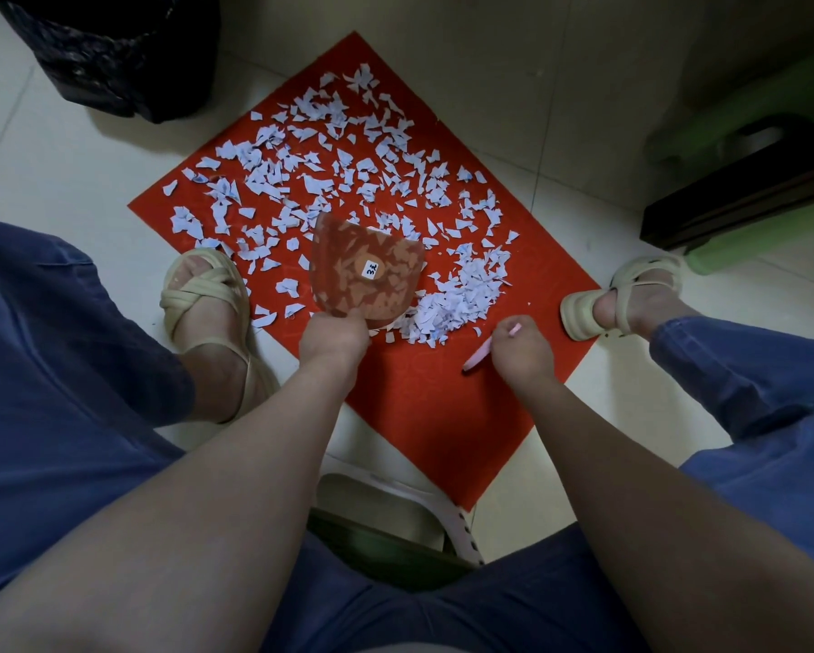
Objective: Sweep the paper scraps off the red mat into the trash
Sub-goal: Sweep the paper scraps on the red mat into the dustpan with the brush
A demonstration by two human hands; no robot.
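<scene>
A red mat [433,417] lies on the tiled floor, covered with several white paper scraps [329,181]. A denser heap of scraps [456,299] sits near its front right. My left hand [334,339] grips the rear edge of a translucent pink dustpan [367,275], which rests on the mat with a small round sticker on it and scraps showing through it. My right hand [522,344] holds a thin pink brush handle [478,358] just right of the heap; its bristle end is hidden. A black-lined trash bin [113,54] stands at the far left.
My sandalled feet rest at the mat's left [207,304] and right [626,299] edges, my knees in blue trousers beside them. A green stool [763,110] and dark furniture base [744,200] stand at right. A white stool [395,501] is under me.
</scene>
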